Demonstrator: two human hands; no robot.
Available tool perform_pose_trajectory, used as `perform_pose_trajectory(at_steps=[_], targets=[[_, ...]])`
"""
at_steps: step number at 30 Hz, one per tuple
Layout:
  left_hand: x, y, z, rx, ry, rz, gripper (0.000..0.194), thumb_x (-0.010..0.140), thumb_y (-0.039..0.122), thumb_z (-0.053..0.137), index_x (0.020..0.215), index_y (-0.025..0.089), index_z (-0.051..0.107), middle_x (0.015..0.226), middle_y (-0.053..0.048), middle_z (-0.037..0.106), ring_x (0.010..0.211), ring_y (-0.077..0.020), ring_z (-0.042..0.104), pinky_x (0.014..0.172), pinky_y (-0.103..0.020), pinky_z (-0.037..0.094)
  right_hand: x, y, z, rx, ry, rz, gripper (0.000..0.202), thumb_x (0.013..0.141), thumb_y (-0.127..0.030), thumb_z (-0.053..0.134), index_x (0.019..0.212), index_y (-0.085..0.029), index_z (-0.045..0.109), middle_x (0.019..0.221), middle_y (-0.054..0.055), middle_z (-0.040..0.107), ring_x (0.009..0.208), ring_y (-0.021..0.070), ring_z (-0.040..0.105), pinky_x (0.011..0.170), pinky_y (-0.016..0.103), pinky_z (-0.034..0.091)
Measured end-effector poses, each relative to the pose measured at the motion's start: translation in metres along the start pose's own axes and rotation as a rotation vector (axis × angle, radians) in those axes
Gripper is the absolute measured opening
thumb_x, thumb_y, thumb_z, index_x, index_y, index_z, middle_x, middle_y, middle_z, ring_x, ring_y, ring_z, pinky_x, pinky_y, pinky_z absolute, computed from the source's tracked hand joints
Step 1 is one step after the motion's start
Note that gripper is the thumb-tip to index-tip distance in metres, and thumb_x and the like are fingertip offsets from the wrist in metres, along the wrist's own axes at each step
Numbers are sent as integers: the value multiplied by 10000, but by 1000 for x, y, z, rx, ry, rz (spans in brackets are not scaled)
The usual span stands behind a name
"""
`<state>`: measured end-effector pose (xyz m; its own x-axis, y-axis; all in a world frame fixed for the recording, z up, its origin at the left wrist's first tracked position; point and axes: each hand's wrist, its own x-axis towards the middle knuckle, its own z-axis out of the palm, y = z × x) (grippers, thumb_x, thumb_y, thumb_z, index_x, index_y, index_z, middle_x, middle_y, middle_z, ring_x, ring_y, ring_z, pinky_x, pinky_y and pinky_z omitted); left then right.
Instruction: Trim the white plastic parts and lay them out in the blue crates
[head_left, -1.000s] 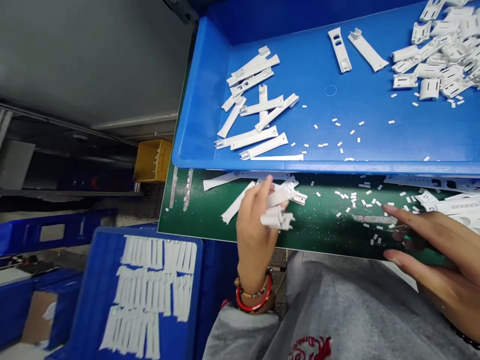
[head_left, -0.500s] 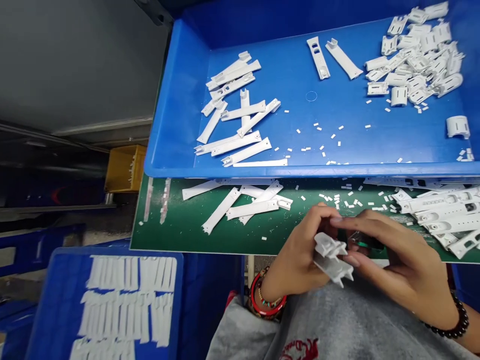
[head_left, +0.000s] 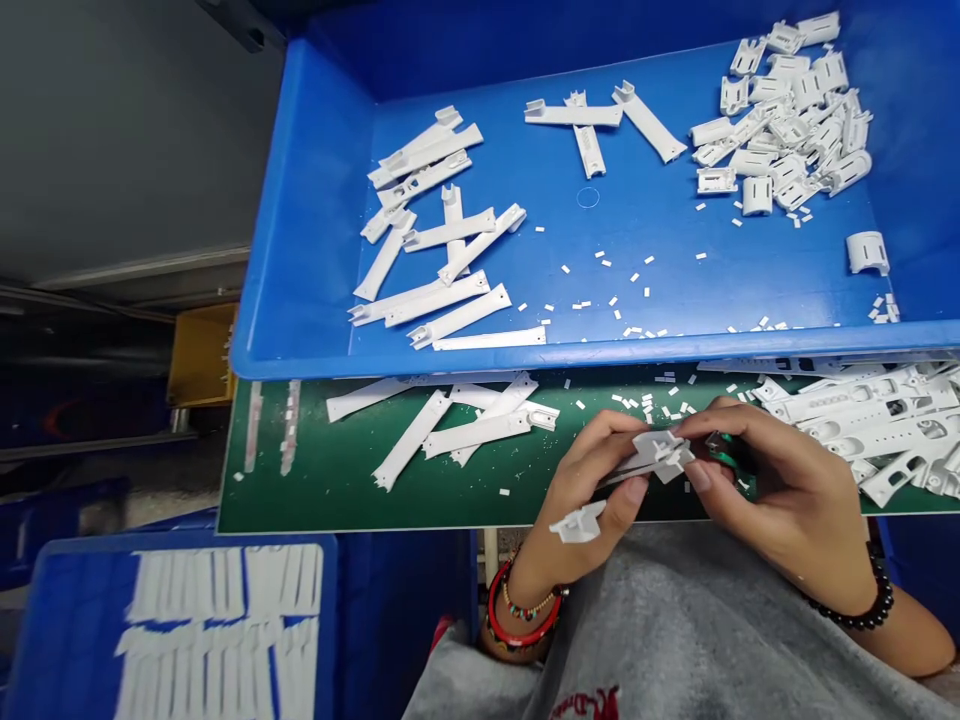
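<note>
A blue bin (head_left: pixel 600 356) sits on a green table (head_left: pixel 300 500). The left hand (head_left: pixel 562 485) closes its fingers round a white strip (head_left: pixel 652 452), held between both hands over the near edge; the right hand (head_left: pixel 795 490) curls round a small tool (head_left: pixel 724 452), thumb and forefinger narrow at the strip's end. A second white piece (head_left: pixel 577 524) juts out by the left thumb and could drop if that grip slackens. The tool, partly hidden, could nick a fingertip if it slips, and white chips (head_left: pixel 504 492) could cling to the plastic
</note>
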<state>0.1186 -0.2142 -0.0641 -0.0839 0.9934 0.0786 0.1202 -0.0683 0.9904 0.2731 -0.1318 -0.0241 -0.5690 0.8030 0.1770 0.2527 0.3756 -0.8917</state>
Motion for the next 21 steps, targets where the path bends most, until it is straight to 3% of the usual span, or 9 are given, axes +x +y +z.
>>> perform_pose_trajectory(at_steps=[5,9,13,16,21], targets=[[-1,-2,4,-4,87,-3,208,1006,400,480,1103,261,600,1090,-65,582,934,-187,593,782,-305,515,0,3,1,9,25,9,92,877,-171,630,945,-228,656,770,-6,676,538,103,565,470,211,470],[0,-7,4,-14,171,60,142,1008,362,477,1014,246,559,1000,-43,576,916,-179,581,814,-322,508,-2,5,1,-47,40,-6,79,895,-189,612,946,-233,652,802,17,704,591,135,619,486,231,487],[1,-7,6,-38,134,39,141,1000,366,500,960,234,529,1086,-55,579,956,-180,590,836,-328,516,-3,6,2,-68,37,-40,109,907,-188,585,978,-239,649,820,26,713,640,158,645,517,253,498],[-1,-6,9,-103,82,58,132,995,374,518,1029,246,519,1178,-67,586,1019,-191,607,850,-336,527,-3,7,3,-47,25,-66,140,929,-179,555,1014,-240,648,799,20,693,624,150,620,520,257,486],[-5,-6,11,-64,129,80,116,1004,319,509,1102,258,513,1050,-43,602,928,-164,615,750,-280,518,-5,6,-3,-62,6,-157,268,944,-158,529,1178,-232,637,914,53,679,802,185,649,659,304,538]])
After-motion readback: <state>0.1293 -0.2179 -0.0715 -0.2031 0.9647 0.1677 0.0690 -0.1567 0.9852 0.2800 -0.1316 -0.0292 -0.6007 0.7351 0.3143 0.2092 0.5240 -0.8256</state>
